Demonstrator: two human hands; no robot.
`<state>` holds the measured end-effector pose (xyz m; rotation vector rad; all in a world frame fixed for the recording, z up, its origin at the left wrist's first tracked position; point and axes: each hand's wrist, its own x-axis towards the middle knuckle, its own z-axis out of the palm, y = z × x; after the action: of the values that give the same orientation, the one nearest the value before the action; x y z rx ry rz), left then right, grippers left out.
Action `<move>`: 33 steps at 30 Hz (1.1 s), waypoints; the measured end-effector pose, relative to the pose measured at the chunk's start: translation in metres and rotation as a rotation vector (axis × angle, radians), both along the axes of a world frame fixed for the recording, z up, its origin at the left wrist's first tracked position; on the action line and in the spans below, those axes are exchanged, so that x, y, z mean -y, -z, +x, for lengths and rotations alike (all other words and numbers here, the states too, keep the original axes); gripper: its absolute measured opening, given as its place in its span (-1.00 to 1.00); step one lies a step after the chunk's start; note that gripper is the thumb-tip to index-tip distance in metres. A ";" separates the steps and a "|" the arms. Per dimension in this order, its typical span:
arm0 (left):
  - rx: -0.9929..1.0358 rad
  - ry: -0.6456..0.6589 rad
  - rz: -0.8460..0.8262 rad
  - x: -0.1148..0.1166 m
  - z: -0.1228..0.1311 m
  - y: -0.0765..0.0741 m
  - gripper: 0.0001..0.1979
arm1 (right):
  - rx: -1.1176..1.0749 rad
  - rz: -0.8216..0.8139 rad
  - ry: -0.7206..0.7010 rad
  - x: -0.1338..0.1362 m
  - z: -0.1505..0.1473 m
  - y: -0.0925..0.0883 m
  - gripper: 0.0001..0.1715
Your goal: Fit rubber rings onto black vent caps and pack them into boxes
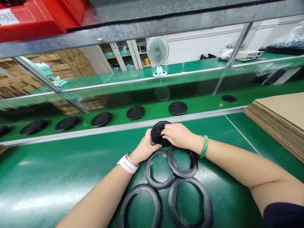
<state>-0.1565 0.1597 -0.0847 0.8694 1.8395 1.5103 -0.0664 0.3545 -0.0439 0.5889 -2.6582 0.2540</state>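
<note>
A round black plastic part (157, 134) with a raised rim is between my hands, near the far edge of the green table. My left hand (147, 147) grips its left and lower rim, thumb along the near side. From the right, my right hand (177, 134) reaches over it with bent fingers pressed into its middle; whether they pinch some smaller piece is hidden. Just below my hands lie several dark grey rings, among them an upper left ring (147, 172), an upper right ring (195, 164), a lower left ring (155, 202) and a lower right ring (208, 205).
Beyond a metal rail (114, 127), several black discs (135, 112) lie in a row on a green belt (154, 107). Stacked cardboard sheets (280, 110) stand at the right. A metal shelf (166, 23) with a red bin (45, 19) hangs overhead. A small fan (158, 52) stands behind.
</note>
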 end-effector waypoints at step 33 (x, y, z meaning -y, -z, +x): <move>0.089 0.062 0.079 0.003 -0.001 -0.001 -0.30 | 0.114 0.132 0.178 0.023 0.004 0.002 -0.58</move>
<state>-0.1574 0.1571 -0.0837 0.8737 1.6839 1.5663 -0.0629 0.3319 -0.0459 0.3837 -2.8331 0.0633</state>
